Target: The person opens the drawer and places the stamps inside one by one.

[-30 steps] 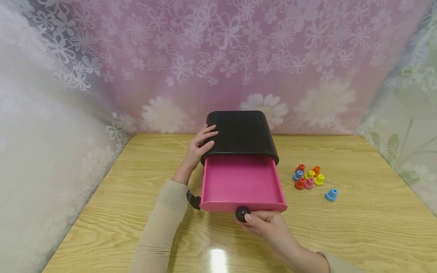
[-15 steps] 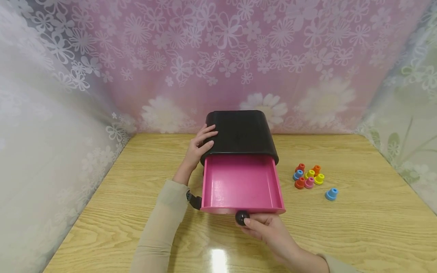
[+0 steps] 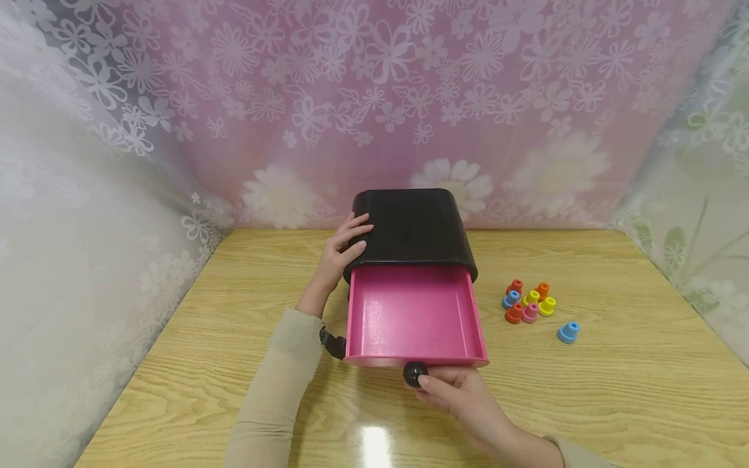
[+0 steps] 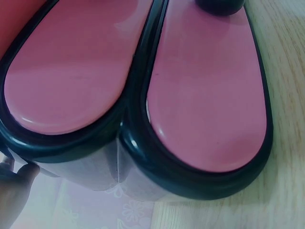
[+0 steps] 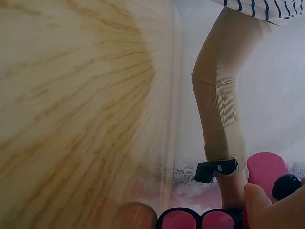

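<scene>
A black drawer cabinet (image 3: 409, 227) with rounded edges stands mid-table, its pink top drawer (image 3: 415, 312) pulled well out and bare inside. My right hand (image 3: 462, 396) pinches the round black drawer knob (image 3: 415, 374) between thumb and fingers; the knob also shows in the right wrist view (image 5: 287, 186). On the cabinet's upper left edge rests my left hand (image 3: 345, 247), its fingers extended over the top. Two closed pink drawer fronts (image 4: 209, 95) with black rims fill the left wrist view, where part of the left hand (image 4: 16, 191) shows at lower left.
Right of the cabinet, several small cone-shaped pegs (image 3: 530, 299) in red, orange, yellow, blue and pink cluster on the wooden table (image 3: 632, 390). One blue peg (image 3: 568, 333) stands apart, nearer the person. A flowered curtain (image 3: 374, 117) hangs behind the table.
The drawer's front edge and knob have shifted slightly toward the person and down, with the right hand still gripping the knob. The left hand and the pegs have stayed in place.
</scene>
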The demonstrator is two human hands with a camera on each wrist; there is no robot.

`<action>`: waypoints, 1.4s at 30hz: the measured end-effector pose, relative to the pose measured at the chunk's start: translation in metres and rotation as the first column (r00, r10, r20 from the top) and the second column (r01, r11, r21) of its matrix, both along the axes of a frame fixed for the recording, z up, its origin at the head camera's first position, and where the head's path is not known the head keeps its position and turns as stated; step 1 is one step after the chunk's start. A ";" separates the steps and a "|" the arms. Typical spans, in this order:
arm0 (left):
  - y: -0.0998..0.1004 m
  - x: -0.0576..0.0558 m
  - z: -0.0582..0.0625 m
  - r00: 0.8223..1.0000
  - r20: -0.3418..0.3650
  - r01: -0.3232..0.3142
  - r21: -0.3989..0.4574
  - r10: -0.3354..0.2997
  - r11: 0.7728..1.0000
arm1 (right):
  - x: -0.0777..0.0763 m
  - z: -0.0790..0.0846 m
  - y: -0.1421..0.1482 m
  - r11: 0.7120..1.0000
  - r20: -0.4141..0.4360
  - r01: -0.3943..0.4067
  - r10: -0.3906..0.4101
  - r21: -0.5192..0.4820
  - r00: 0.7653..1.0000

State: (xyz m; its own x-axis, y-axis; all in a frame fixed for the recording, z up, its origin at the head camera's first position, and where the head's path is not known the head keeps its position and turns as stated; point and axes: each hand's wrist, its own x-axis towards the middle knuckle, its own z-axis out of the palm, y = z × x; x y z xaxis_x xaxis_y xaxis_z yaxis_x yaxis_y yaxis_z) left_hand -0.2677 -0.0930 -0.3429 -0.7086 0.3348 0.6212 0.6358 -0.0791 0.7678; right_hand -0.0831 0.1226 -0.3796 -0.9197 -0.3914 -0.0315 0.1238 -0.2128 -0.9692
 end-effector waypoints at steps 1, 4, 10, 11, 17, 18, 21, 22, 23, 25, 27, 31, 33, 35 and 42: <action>0.000 0.000 0.000 1.000 0.001 0.000 0.001 0.000 1.000 | 0.000 0.000 0.000 1.000 -0.007 -0.002 0.002 0.008 1.000; 0.000 0.001 0.000 1.000 0.004 0.000 0.001 0.000 1.000 | 0.000 -0.001 0.002 0.998 -0.044 -0.019 0.022 0.058 0.999; -0.001 0.002 0.001 1.000 0.005 -0.005 -0.005 0.005 1.000 | 0.000 -0.002 0.013 0.960 -0.145 -0.063 0.105 0.273 0.984; -0.001 0.001 0.001 1.000 0.005 -0.006 -0.005 0.006 1.000 | -0.001 -0.002 0.015 0.952 -0.150 -0.070 0.119 0.299 0.982; -0.004 -0.008 -0.007 1.000 0.002 -0.003 0.002 0.003 1.000 | -0.006 -0.008 0.029 0.926 -0.212 -0.087 0.175 0.368 0.962; -0.004 -0.011 -0.009 1.000 0.004 -0.003 0.003 0.003 1.000 | -0.007 -0.009 0.031 0.921 -0.224 -0.083 0.179 0.381 0.958; -0.005 -0.018 -0.016 1.000 0.008 -0.006 0.005 0.006 1.000 | -0.010 -0.011 0.038 0.898 -0.240 -0.070 0.191 0.435 0.952; -0.006 -0.019 -0.017 1.000 0.007 -0.010 0.004 0.010 1.000 | -0.011 -0.012 0.041 0.890 -0.241 -0.070 0.196 0.451 0.951; -0.006 -0.020 -0.018 1.000 0.006 -0.014 0.003 0.014 1.000 | -0.012 -0.012 0.043 0.883 -0.240 -0.072 0.203 0.463 0.949; -0.006 -0.022 -0.020 1.000 0.002 -0.018 0.002 0.018 1.000 | -0.014 -0.013 0.048 0.866 -0.247 -0.064 0.211 0.495 0.946; -0.005 -0.022 -0.020 1.000 0.001 -0.023 -0.002 0.023 1.000 | -0.017 -0.014 0.053 0.844 -0.253 -0.043 0.208 0.535 0.945; -0.005 -0.021 -0.019 1.000 0.007 -0.011 0.000 0.011 1.000 | -0.022 -0.011 0.064 0.795 -0.278 0.032 0.174 0.606 0.945; -0.005 -0.020 -0.019 1.000 0.009 -0.001 0.002 0.001 1.000 | -0.027 -0.010 0.071 0.774 -0.289 0.076 0.142 0.628 0.947; -0.005 -0.018 -0.017 1.000 0.010 0.010 0.005 -0.010 1.000 | -0.032 -0.010 0.079 0.748 -0.314 0.130 0.109 0.650 0.943; -0.002 -0.004 -0.002 1.000 -0.015 0.019 0.001 -0.019 1.000 | -0.052 -0.009 0.107 0.647 -0.395 0.306 -0.008 0.698 0.919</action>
